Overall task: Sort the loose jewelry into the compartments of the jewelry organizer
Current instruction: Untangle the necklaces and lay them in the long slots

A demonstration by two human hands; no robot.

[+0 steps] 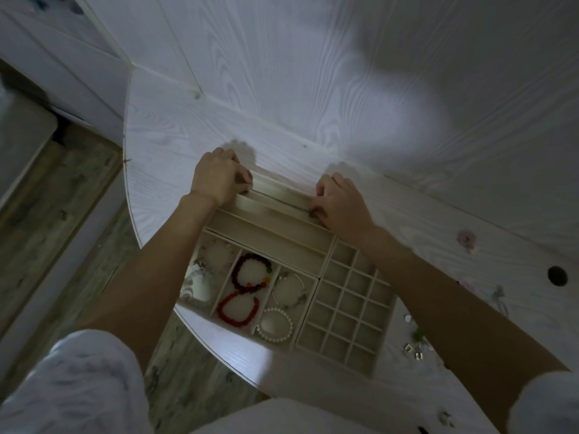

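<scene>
**Necklace Placement in the Long Tray**

Currently, both hands work at the far end of the jewelry organizer (326, 267). The left hand (216, 178) and right hand (340, 203) each have fingers curled, apparently pinching the ends of a thin chain (282, 198) stretched along a long compartment (272, 211); the exact finger contact is unclear.

Handling: the chain is judged light, limp and prone to tangling. Hold it at both ends and lay it straight.

Contents:
- Bracelet section: dark red bead bracelet (250, 272), bright red bead bracelet (238, 310), pearl bracelet (275, 325), thin bangle (289, 291).
- Small-cell grid (347, 311): no items visible.

Loose pieces (415, 347) lie on the white table (163, 145), right of the organizer.
</scene>
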